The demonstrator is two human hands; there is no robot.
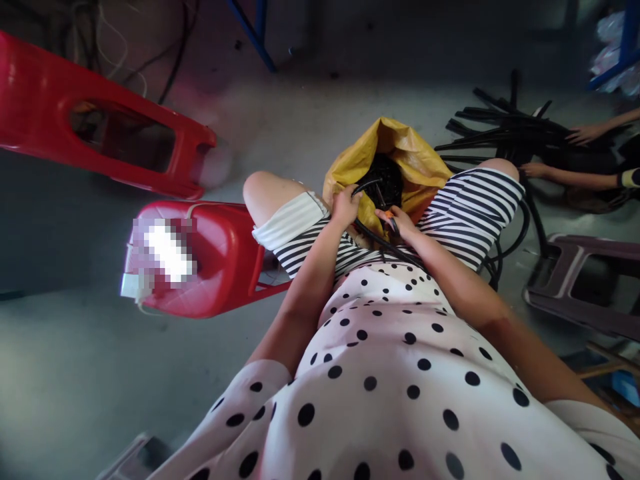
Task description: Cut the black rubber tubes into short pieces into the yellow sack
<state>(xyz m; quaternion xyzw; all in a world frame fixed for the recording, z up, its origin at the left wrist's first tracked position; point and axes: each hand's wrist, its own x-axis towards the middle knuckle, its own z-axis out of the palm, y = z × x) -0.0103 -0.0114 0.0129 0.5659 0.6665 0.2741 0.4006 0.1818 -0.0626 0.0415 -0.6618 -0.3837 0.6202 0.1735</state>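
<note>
Polka-dotted white top (400, 373) fills the lower frame, nearest the lens; black-and-white striped shorts (470, 207) above it, knees spread, person seated.

Grey concrete floor (75, 373) runs under everything.

Long red plastic stool (100, 127) lies on its side at upper left. Second red plastic stool (220, 260) sits just beside the person's left thigh, with a blurred white item on its near end. Dull purple plastic stool (580, 287) lies at right, near the right knee.

Yellow woven plastic sack (395, 153) stands open on the floor between the knees, its mouth facing up. Inside: a dark mass of black rubber strips (383, 180), tangled, single pieces hard to tell apart.

Loose pile of black flat strips (500, 123) lies on the floor at upper right, well apart from the sack. Another person's two hands (583, 133) reach in from the right edge, one resting on that pile, one lower near the striped knee.

Left hand (346, 205): at the sack's near-left rim, grip curled around a black strip that arcs out of the mouth.

Right hand (400, 220): at the near rim of the sack, fingers closed on a black strip (380, 241) that trails down across the lap. Small orange object (389, 214) shows at the fingertips; what it is cannot be told.

Black loops (505, 253) also hang below the right thigh.
</note>
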